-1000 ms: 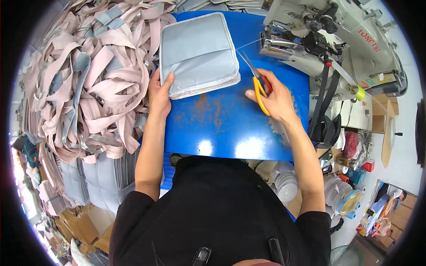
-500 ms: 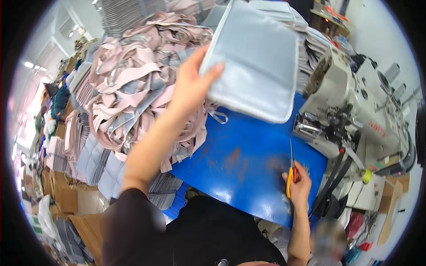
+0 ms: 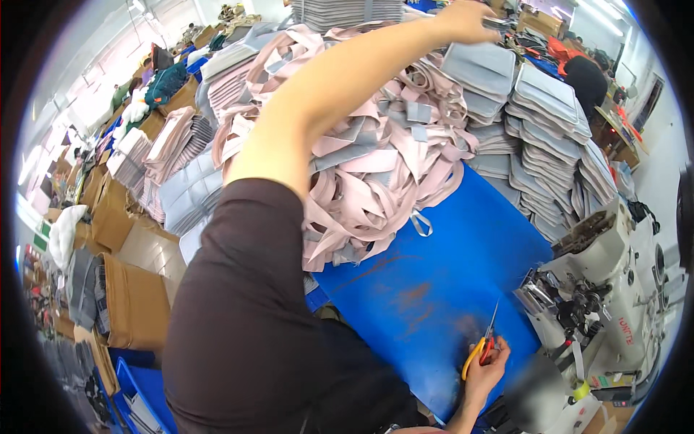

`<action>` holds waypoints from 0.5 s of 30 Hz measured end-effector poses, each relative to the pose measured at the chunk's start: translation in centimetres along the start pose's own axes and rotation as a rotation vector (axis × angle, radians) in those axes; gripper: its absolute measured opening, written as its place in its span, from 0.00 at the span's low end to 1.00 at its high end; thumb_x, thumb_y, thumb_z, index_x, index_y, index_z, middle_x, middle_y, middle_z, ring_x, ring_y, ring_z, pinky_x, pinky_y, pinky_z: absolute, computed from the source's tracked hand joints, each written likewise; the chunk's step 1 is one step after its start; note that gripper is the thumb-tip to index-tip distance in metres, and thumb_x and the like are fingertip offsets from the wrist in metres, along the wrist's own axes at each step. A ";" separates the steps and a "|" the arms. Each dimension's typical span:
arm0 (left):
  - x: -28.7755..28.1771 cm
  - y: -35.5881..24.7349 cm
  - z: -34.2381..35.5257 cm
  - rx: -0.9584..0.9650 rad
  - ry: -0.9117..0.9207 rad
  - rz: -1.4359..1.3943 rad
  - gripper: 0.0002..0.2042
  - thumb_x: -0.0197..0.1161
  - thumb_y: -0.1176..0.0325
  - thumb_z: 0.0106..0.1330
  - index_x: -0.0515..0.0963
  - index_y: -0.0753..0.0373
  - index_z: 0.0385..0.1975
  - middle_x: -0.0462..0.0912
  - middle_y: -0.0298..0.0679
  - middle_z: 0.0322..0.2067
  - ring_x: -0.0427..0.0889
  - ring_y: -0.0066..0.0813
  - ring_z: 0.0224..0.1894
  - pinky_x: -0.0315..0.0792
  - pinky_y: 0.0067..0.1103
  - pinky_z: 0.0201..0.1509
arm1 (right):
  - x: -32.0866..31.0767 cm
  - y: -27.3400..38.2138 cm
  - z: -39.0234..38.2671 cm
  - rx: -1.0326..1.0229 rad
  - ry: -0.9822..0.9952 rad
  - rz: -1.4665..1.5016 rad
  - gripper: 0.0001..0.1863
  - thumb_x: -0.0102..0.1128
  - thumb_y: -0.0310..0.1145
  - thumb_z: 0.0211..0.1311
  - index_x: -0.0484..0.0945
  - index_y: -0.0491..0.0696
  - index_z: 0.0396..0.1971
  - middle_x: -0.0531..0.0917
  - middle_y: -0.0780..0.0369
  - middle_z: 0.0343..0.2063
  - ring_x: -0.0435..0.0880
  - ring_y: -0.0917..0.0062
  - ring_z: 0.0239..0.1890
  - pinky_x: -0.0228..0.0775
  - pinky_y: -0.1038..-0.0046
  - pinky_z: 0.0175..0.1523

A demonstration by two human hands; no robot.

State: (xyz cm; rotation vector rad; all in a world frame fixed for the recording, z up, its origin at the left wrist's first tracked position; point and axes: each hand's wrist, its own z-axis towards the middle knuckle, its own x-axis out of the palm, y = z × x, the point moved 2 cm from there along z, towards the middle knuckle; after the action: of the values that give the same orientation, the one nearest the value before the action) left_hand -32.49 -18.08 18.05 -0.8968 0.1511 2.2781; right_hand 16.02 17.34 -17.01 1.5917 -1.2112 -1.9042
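My left hand [image 3: 468,22] reaches far forward, above a stack of grey padded fabric pieces [image 3: 478,71] with pale edging. Its fingers are stretched out and nothing shows in them. My right hand [image 3: 484,372] is closed on a pair of scissors [image 3: 476,356] with yellow and red handles, low over the right part of the blue worktable [image 3: 448,289]. The blades point away from me. Beneath my left forearm lies a large tangled heap of pink and grey fabric strips [image 3: 376,173].
A pale sewing machine [image 3: 614,289] stands at the table's right side. Tall stacks of grey pieces [image 3: 546,137] rise behind the table. Further piles of folded pieces [image 3: 191,192] and cardboard boxes [image 3: 134,304] are on the left. One narrow strip loop [image 3: 421,224] lies on the tabletop.
My left hand has moved forward and right to the stacks and let go of the grey padded piece. My right hand still holds the scissors. The view has shifted.
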 end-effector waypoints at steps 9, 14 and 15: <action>-24.5 9.3 -14.8 -0.414 -0.109 0.077 0.13 0.68 0.63 0.67 0.88 0.67 0.40 0.90 0.46 0.33 0.88 0.29 0.32 0.82 0.27 0.37 | -0.7 0.0 -0.1 -0.337 -0.120 -0.242 0.26 0.66 0.22 0.61 0.74 0.41 0.61 0.80 0.49 0.52 0.81 0.54 0.54 0.73 0.61 0.59; -30.5 12.6 -23.1 -0.556 -0.062 0.214 0.14 0.69 0.60 0.68 0.87 0.66 0.40 0.88 0.39 0.27 0.85 0.26 0.26 0.78 0.25 0.29 | -0.9 0.0 -1.2 -0.336 -0.145 -0.323 0.23 0.62 0.20 0.64 0.76 0.39 0.60 0.75 0.49 0.57 0.77 0.55 0.59 0.72 0.61 0.63; -30.8 13.1 -23.7 -0.551 -0.029 0.247 0.15 0.70 0.59 0.67 0.87 0.66 0.43 0.89 0.39 0.33 0.85 0.25 0.33 0.78 0.24 0.36 | -0.7 -0.2 -1.1 -0.326 -0.141 -0.307 0.22 0.61 0.21 0.64 0.76 0.39 0.60 0.75 0.49 0.57 0.77 0.55 0.59 0.72 0.61 0.63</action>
State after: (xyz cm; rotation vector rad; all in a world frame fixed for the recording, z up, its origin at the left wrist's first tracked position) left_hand -10.88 -52.94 18.11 -1.1689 -0.4227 2.6140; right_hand 17.29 17.56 -16.76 1.5537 -0.6831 -2.2978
